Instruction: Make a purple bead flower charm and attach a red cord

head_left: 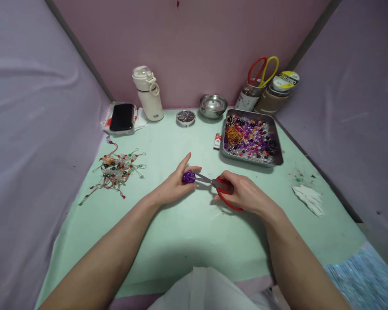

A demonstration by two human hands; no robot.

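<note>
My left hand [176, 183] is closed around a small cluster of purple beads [189, 177], its index finger pointing up and away. In my right hand [241, 191] is a pair of scissors [224, 192] with red handles, my fingers through the loops. The parted blades reach left, their tips right at the beads. Whether a thread lies between the blades is too small to tell. Both hands are above the middle of the pale green tabletop [181, 232].
A metal tray [252, 162] of mixed beads stands back right, a lighter [217, 141] beside it. Behind are a steel bowl [213, 106], a round container [185, 118], a bottle [151, 97], jars [245, 100] and a phone [122, 117]. Beaded strings [118, 170] lie left, a crumpled tissue [308, 199] right.
</note>
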